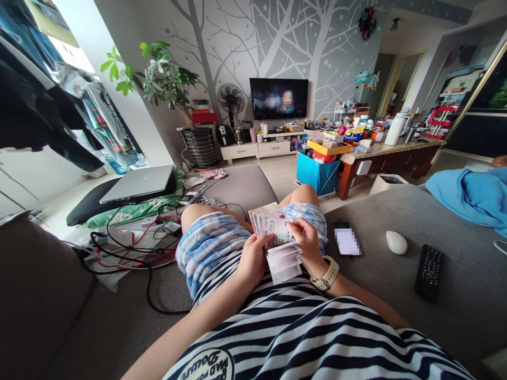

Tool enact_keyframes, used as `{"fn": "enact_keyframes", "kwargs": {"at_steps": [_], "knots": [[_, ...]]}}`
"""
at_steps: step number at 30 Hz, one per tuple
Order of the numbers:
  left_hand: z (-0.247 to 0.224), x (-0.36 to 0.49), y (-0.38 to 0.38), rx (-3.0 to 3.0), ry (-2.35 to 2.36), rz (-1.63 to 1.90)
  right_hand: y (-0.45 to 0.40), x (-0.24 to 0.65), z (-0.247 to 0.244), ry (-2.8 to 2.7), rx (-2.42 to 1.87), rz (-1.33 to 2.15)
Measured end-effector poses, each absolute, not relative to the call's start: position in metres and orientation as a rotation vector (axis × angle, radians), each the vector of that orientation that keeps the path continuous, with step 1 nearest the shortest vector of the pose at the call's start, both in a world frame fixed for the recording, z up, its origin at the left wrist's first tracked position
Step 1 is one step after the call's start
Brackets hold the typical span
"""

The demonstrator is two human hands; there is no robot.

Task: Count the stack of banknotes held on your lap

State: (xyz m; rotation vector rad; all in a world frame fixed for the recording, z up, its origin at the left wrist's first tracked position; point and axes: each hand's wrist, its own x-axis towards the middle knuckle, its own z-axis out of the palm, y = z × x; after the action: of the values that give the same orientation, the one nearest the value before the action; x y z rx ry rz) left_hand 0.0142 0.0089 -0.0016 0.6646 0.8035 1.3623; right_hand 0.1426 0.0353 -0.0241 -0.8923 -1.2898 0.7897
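Note:
A fanned stack of banknotes (269, 218) is held up over my lap, between my two hands. My left hand (254, 257) is closed on the stack's lower left, with the thumb lying across the front. My right hand (307, 244) pinches the notes at their right edge. Several pale purple notes (285, 266) hang folded down below the fingers, overlapping in steps. A cream watch (325, 274) sits on the right wrist. The fingers behind the notes are hidden.
On the sofa (380, 306) to my right lie a phone (348, 241), a white mouse (396, 243) and a black remote (429, 272). Tangled cables (134, 253) and a laptop (138, 183) are at my left. Ahead stands a cluttered wooden table (348, 177) beside a blue bin (317, 173).

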Motion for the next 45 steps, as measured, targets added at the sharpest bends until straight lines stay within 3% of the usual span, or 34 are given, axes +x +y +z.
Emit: {"fn": "enact_keyframes", "kwargs": {"at_steps": [45], "knots": [[-0.006,0.016,0.014,0.646,0.792,1.4,0.026,0.142,-0.018,-1.353,-0.707,0.847]]}}
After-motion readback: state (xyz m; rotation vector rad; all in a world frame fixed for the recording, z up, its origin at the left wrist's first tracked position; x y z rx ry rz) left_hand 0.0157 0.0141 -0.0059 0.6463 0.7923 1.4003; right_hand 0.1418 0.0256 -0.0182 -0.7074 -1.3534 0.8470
